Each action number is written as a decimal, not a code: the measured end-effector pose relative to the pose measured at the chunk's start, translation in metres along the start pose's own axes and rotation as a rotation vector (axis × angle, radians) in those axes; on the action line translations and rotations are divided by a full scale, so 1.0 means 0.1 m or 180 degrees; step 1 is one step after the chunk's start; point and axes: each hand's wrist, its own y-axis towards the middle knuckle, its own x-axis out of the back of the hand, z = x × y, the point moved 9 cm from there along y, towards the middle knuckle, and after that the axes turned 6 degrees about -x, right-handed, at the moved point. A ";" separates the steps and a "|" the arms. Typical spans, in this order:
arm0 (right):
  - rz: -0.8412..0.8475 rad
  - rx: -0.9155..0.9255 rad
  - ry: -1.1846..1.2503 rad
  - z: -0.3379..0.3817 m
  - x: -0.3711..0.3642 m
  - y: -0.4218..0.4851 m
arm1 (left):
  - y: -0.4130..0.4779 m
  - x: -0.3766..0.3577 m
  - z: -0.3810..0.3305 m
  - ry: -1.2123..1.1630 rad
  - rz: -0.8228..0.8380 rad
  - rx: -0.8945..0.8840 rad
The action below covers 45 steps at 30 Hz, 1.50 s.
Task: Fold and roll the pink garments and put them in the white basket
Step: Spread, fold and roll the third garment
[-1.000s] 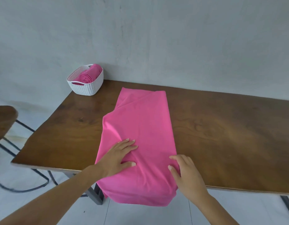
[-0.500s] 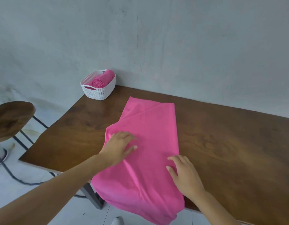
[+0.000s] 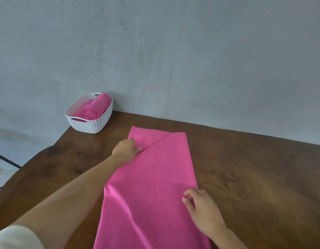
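Head view: left hand grips garment's left edge.

We slide our left hand up the pink garment from its lower middle to its upper left corner, now pinching the fold.

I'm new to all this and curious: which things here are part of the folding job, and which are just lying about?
In the job: flat pink garment; left hand gripping a fold near its far end; right hand pinching its right edge; white basket; rolled pink garment inside it.
Just there: wooden table; dark metal legs at left.
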 end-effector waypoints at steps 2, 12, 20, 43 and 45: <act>0.0012 -0.0132 0.0043 0.00 -0.01 0.09 | 0.09 -0.07 0.04 -0.0039 0.0042 -0.0002; -0.0053 -0.0304 -0.0061 0.08 0.04 0.54 | 0.12 0.04 -0.10 -0.0873 -0.0160 -0.0633; -0.0199 -0.0023 0.0440 0.64 0.38 1.40 | -0.22 0.10 -0.38 -0.1487 -0.0191 -0.1094; 0.0517 0.0951 0.0146 1.57 0.43 2.38 | 0.01 0.70 -0.12 -0.2259 -0.0583 -0.1139; 0.0680 0.0862 0.0218 1.50 0.41 2.39 | 0.07 0.75 -0.11 -0.2460 -0.0617 -0.1095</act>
